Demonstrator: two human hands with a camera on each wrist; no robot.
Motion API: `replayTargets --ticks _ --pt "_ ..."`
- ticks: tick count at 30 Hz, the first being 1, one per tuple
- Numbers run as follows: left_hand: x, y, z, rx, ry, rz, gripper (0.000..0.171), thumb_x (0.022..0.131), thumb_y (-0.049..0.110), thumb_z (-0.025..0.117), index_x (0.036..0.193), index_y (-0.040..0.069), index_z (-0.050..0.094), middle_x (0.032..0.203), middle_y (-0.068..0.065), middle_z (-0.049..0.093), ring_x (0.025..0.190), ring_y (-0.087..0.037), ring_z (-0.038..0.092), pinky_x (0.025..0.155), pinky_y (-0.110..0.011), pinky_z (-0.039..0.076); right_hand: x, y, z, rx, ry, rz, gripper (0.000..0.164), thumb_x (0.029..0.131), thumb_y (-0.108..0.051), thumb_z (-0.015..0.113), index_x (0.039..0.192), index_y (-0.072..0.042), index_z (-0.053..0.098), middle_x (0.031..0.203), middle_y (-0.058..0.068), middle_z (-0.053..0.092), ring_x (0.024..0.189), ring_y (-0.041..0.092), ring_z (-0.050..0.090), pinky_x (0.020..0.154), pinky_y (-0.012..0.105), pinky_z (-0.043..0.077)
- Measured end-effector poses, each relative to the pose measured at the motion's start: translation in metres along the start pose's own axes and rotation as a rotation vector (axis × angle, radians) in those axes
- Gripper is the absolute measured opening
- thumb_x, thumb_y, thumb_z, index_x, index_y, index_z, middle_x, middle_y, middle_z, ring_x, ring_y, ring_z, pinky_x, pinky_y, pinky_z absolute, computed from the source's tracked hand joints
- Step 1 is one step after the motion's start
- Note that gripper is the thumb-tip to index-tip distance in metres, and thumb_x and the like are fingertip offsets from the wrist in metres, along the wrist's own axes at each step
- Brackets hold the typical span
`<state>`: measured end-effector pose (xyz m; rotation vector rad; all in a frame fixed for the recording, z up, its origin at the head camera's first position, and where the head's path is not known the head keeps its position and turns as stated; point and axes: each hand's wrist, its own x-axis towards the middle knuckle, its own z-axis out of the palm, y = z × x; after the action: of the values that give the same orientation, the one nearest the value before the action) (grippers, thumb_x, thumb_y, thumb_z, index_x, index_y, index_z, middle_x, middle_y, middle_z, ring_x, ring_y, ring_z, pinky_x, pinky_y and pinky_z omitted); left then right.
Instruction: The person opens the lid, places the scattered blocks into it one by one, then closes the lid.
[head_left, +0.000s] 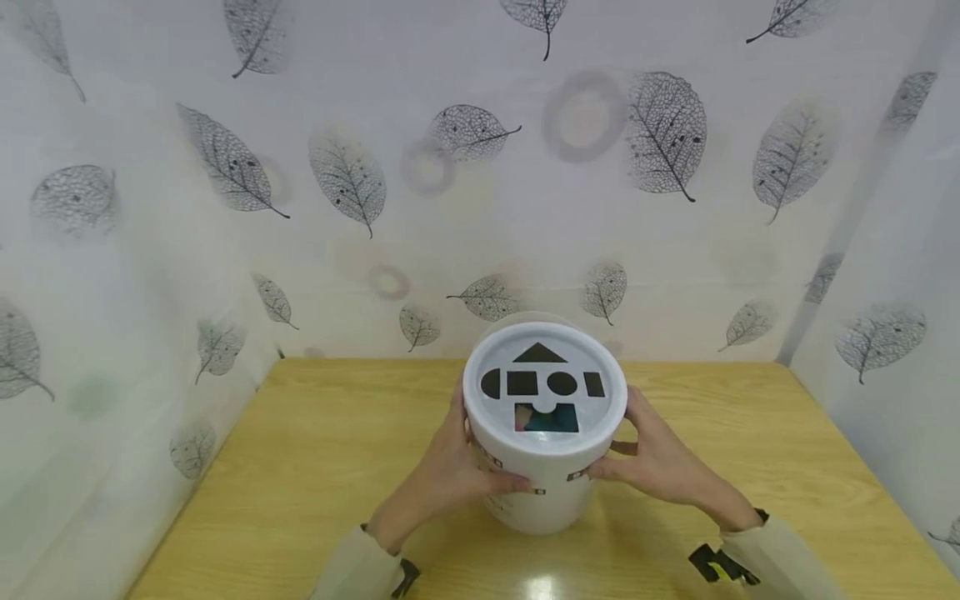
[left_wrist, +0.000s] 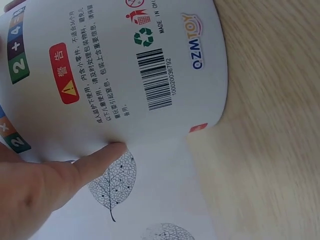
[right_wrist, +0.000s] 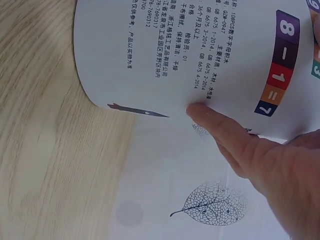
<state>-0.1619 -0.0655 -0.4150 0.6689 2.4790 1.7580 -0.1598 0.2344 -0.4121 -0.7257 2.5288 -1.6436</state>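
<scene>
A white toy-block bucket point(head_left: 536, 512) stands at the middle of the table, held between both hands. Its round white lid point(head_left: 480, 417) has several dark cut-outs: a triangle, a half circle, rectangles, a circle and a notched one showing teal and pink inside. On the left side of the bucket, my left hand point(head_left: 450, 467) grips it with the thumb across the front. My right hand point(head_left: 663, 458) grips the opposite side, thumb also toward the front. Printed sums, text and a barcode point(left_wrist: 154, 79) show on the bucket's side in the left wrist view; a coloured sum strip point(right_wrist: 278, 65) shows in the right wrist view.
The wood-grain table point(head_left: 315, 442) carries the bucket. Behind it and along both sides hangs a pale curtain point(head_left: 480, 242) printed with grey leaves. A dark band point(head_left: 723, 565) sits by the right sleeve.
</scene>
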Motion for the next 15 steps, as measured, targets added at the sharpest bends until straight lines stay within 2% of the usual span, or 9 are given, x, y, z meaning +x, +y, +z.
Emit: replayTargets --ticks 6,9,15 --pt "-0.006 -0.001 -0.004 0.025 0.010 -0.021 0.148 0.053 0.046 0.101 0.160 0.049 -0.001 0.162 0.016 0.033 0.151 -0.024 0.037 0.120 -0.068 0.030 0.001 0.000 0.007 0.017 0.001 0.007 0.107 0.076 -0.017 0.091 0.160 -0.029 0.026 0.158 0.014 0.030 0.144 0.046 0.030 0.092 0.064 0.058" --pt "-0.008 -0.001 -0.007 0.025 0.007 -0.022 0.146 0.055 0.045 0.101 0.160 0.048 0.000 0.161 0.017 0.033 0.150 -0.024 0.039 0.118 -0.068 0.032 0.001 -0.002 0.010 0.022 0.009 0.003 0.105 0.076 -0.016 0.091 0.159 -0.032 0.028 0.156 0.012 0.031 0.143 0.045 0.031 0.091 0.065 0.058" --pt "-0.010 -0.002 -0.010 0.021 0.015 -0.025 0.145 0.056 0.043 0.101 0.160 0.049 -0.001 0.162 0.019 0.031 0.150 -0.021 0.038 0.118 -0.068 0.033 0.004 -0.005 0.011 0.014 0.006 -0.015 0.103 0.078 -0.017 0.089 0.160 -0.022 0.027 0.156 0.017 0.031 0.140 0.049 0.032 0.091 0.064 0.058"
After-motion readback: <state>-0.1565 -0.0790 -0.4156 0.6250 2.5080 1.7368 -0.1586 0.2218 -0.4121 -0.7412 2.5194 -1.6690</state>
